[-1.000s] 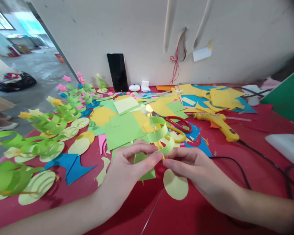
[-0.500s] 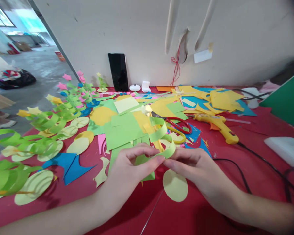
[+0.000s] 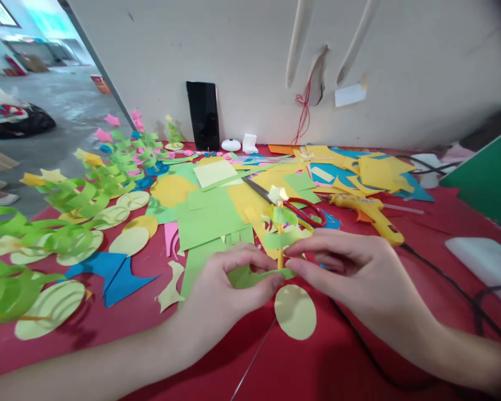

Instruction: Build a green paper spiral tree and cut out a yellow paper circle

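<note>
My left hand is closed in a pinch on the lower end of a green paper strip. The strip curls loosely around an upright yellow stick, topped by a small pale star. From the other side, the thumb and forefinger of my right hand close at the stick's lower part; the exact contact is partly hidden. Just below the hands, a pale yellow paper circle lies flat on the red table.
Finished green spirals with stars crowd the left. Scissors with red and yellow handles lie behind the hands among green paper sheets. A yellow glue gun and its cord lie right. A black phone leans on the wall.
The stick with its star has come upright and slightly right. The green strip now runs lower around it, and my right fingers have shifted from the strip to beside the stick.
</note>
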Demonstrator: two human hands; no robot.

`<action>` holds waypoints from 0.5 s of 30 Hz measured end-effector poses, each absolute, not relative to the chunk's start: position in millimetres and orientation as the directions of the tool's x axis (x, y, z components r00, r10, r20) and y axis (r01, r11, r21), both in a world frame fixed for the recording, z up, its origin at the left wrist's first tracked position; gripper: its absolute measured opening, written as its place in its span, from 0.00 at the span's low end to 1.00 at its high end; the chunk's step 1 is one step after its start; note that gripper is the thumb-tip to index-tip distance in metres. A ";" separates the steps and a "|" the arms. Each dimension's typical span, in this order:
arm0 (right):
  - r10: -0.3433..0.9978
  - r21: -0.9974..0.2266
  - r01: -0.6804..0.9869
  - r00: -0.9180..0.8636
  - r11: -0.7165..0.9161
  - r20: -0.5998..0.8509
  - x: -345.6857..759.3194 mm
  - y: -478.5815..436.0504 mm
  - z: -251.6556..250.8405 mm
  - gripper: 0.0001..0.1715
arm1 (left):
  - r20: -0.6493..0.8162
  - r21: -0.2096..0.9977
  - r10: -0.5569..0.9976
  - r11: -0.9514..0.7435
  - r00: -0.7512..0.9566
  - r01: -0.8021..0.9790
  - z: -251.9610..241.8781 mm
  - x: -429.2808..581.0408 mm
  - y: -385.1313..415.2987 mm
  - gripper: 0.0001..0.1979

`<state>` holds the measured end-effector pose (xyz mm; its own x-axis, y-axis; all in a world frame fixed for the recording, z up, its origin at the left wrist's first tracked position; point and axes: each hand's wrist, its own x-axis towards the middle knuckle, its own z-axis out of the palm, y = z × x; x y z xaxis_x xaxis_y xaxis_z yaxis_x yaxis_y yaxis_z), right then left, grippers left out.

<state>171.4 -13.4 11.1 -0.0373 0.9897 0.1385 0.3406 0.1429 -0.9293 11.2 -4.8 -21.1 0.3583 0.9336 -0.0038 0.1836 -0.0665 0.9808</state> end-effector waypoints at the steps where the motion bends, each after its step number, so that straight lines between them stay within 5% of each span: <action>1: 0.994 -0.938 0.327 -0.040 0.113 0.106 170.2 -13.6 9.3 0.01 | 0.001 0.979 0.932 -0.074 0.364 0.188 -21.7 11.3 -4.9 0.03; 15: 0.981 -0.939 0.313 -0.080 -0.142 -0.174 173.9 -15.1 2.0 0.09 | -0.071 0.981 0.920 -0.005 0.386 0.193 -21.5 12.3 -4.6 0.05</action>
